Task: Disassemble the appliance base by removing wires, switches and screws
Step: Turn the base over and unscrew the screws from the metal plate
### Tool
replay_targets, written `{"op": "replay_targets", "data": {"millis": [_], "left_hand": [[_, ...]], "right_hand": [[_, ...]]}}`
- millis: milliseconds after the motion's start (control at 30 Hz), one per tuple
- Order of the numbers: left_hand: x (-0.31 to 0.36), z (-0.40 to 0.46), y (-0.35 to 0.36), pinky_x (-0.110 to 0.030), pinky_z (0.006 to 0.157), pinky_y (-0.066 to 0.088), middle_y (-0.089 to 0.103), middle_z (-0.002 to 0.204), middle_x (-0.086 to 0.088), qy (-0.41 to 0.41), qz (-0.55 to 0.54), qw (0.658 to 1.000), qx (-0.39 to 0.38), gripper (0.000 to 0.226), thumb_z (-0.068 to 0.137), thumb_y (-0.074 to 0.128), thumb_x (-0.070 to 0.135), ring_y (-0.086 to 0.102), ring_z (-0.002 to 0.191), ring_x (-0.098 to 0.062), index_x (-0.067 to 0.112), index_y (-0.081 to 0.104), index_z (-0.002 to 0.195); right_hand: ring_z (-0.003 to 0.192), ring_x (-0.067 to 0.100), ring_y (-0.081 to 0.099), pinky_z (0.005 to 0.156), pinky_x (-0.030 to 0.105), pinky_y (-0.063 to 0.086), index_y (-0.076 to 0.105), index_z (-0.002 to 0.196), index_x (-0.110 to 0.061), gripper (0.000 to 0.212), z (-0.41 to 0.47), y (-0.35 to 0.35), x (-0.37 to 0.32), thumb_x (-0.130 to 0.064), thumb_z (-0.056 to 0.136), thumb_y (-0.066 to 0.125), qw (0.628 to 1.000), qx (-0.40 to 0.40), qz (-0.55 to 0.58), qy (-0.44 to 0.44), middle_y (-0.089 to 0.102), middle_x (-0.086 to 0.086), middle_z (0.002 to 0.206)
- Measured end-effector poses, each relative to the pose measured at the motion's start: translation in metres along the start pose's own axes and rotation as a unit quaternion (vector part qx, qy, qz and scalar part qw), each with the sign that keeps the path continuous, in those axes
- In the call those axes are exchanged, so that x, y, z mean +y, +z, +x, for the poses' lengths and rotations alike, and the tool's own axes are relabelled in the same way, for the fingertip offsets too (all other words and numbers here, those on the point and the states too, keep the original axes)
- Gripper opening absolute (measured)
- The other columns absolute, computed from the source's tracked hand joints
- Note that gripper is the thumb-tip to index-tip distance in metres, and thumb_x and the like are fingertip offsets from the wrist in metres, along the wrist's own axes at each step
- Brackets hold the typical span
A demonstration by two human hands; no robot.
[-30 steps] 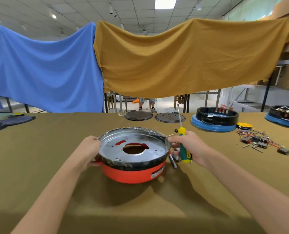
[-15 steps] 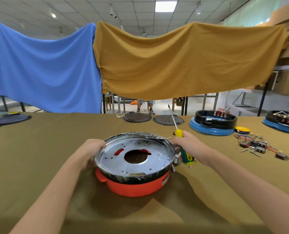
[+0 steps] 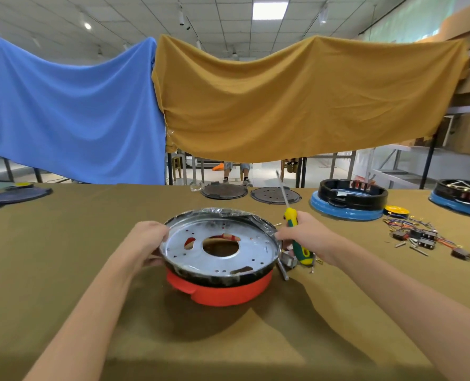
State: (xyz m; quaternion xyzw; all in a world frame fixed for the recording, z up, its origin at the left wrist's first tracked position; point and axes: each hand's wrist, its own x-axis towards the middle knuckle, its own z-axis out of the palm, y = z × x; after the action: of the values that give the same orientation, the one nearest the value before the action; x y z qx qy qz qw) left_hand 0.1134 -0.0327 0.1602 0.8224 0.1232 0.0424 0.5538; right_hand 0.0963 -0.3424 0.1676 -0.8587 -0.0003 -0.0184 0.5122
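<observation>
Appliance base (image 3: 223, 287): between my two hands, tilted, metal plate (image 3: 220, 246) facing me.
Left hand (image 3: 148, 240): grasping the plate's left rim.
Right hand (image 3: 308, 237): clenched round the screwdriver (image 3: 297, 237), fingertips touching the right rim.
Screwdriver axis: shaft up and away, tip off the plate.
Nearer hand: right; needs the tip swung down-left, I judge.

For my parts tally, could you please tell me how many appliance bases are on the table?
3: red base held in front, blue base far right of centre, another blue one cut off at the right edge.

Tiny indistinct parts (image 3: 418, 237), base (image 3: 459, 198) cut off
</observation>
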Motion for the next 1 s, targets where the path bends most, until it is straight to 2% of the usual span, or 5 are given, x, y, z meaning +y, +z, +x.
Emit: {"op": "replay_targets", "data": {"millis": [233,367,533,800,1000], "left_hand": [[0.0,0.013,-0.007,-0.041,0.078,0.059,0.07,0.098,-0.002,0.031,0.061,0.996,-0.063,0.023,0.087,0.052,0.016,0.066,0.085,-0.019,0.011,0.07,0.101],[-0.016,0.014,0.01,-0.044,0.09,0.055,0.07,0.119,-0.011,0.024,-0.21,0.97,-0.117,0.044,0.088,0.048,0.008,0.067,0.103,-0.03,0.02,0.062,0.128],[-0.03,0.016,0.018,-0.042,0.082,0.055,0.072,0.115,-0.014,0.04,-0.335,0.936,-0.101,0.061,0.075,0.036,-0.006,0.068,0.1,-0.033,0.015,0.066,0.124],[-0.032,0.006,0.022,-0.044,0.083,0.054,0.068,0.117,-0.021,0.08,-0.348,0.931,-0.07,0.051,0.08,0.038,-0.001,0.065,0.1,-0.036,0.009,0.065,0.122],[-0.036,0.002,0.021,-0.045,0.089,0.052,0.068,0.12,-0.022,0.093,-0.345,0.929,-0.095,0.07,0.053,0.048,0.009,0.064,0.107,-0.037,0.009,0.067,0.12]], "right_hand": [[0.069,0.018,0.053,0.055,0.026,0.047,0.047,0.091,-0.011,0.01,-0.001,-0.006,-0.002,-0.017,0.097,0.051,0.998,-0.021,-0.051,-0.004,0.053,0.006,0.086],[0.079,0.021,0.037,0.071,0.035,0.035,0.042,0.091,-0.013,0.005,-0.003,-0.014,-0.011,-0.017,0.095,0.043,0.987,-0.054,-0.154,0.002,0.04,0.007,0.09],[0.076,0.02,0.055,0.063,0.032,0.047,0.056,0.118,-0.016,0.028,-0.006,-0.03,-0.014,-0.012,0.09,0.059,0.991,-0.04,-0.12,-0.048,0.062,0.009,0.098],[0.071,0.018,0.073,0.068,0.031,0.062,0.066,0.098,-0.014,0.028,-0.009,-0.04,-0.018,-0.021,0.078,0.084,0.981,0.103,-0.03,-0.162,0.073,0.01,0.088],[0.065,0.014,0.064,0.052,0.02,0.05,0.052,0.105,-0.017,0.024,-0.003,-0.04,-0.04,-0.031,0.093,0.068,0.951,0.2,-0.029,-0.233,0.061,0.01,0.088]]}}
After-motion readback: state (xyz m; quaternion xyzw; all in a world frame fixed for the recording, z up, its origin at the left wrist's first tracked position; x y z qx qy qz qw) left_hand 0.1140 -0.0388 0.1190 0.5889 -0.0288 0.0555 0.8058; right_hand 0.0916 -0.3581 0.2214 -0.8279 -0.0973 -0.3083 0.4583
